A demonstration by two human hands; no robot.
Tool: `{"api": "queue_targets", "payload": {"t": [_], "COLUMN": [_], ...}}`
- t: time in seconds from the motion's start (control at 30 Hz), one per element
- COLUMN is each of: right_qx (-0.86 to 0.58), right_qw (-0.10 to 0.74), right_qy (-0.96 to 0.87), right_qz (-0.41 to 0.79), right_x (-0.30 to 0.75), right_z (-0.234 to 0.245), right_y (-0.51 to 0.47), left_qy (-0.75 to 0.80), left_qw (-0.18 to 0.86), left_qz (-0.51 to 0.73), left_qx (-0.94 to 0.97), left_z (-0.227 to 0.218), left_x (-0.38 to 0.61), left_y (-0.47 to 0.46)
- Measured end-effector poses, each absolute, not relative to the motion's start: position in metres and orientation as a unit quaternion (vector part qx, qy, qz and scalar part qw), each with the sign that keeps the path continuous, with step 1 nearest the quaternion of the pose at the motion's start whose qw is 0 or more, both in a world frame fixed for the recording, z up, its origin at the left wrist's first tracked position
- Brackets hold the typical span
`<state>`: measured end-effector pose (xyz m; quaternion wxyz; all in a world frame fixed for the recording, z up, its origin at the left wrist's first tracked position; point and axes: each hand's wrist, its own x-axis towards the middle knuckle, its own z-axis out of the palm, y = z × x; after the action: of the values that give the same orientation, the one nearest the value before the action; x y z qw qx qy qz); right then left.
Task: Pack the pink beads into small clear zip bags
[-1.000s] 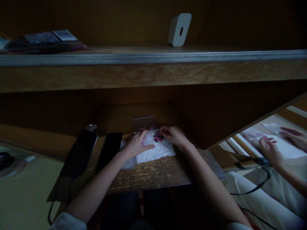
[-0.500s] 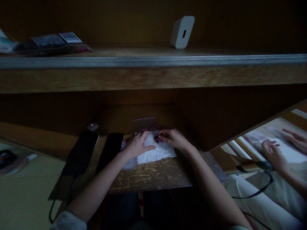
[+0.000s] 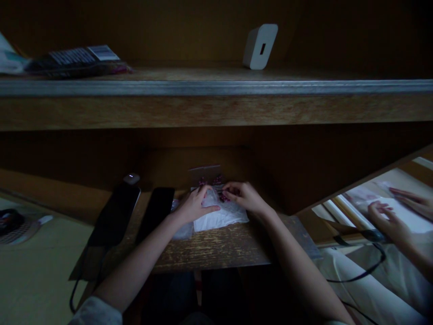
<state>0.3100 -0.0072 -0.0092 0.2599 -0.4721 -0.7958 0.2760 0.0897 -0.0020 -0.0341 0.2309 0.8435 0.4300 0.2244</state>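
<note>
My left hand (image 3: 194,206) rests on a white sheet (image 3: 219,219) laid on a dark wooden ledge (image 3: 216,248), its fingers curled around a small clear plastic bag (image 3: 211,197). My right hand (image 3: 245,196) is pinched on small pink-purple beads (image 3: 223,197) right beside the bag's mouth. More pink pieces (image 3: 209,181) lie behind the hands, under a clear packet. The light is dim and fine detail is lost.
Two black phones (image 3: 117,212) (image 3: 157,210) lie left of the sheet, with a cable hanging down. A shelf (image 3: 216,88) above carries a white box (image 3: 260,46) and a flat packet (image 3: 74,61). Another person's hands (image 3: 389,219) work at the right.
My hands have drawn closer together over the sheet. The right hand brought the beads up to the bag held by the left. The view shifted slightly.
</note>
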Motion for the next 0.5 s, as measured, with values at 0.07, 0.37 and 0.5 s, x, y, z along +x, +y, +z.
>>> {"api": "queue_targets", "payload": {"t": [0.07, 0.37, 0.5], "right_qx": [-0.454, -0.378, -0.366], "right_qw": [0.3, 0.287, 0.311], "right_qy": [-0.777, -0.847, -0.86], "right_qz": [0.315, 0.24, 0.176], "right_x": [0.308, 0.299, 0.293], "right_z": [-0.007, -0.003, -0.003], "right_y": [-0.01, -0.015, -0.017], "left_qy": [0.427, 0.417, 0.398], "left_qw": [0.24, 0.279, 0.35], "left_qz": [0.23, 0.284, 0.322], "left_qx": [0.841, 0.817, 0.784], "left_z": [-0.033, -0.031, -0.029], "left_x": [0.09, 0.086, 0.083], "left_y": [-0.002, 0.002, 0.005]}}
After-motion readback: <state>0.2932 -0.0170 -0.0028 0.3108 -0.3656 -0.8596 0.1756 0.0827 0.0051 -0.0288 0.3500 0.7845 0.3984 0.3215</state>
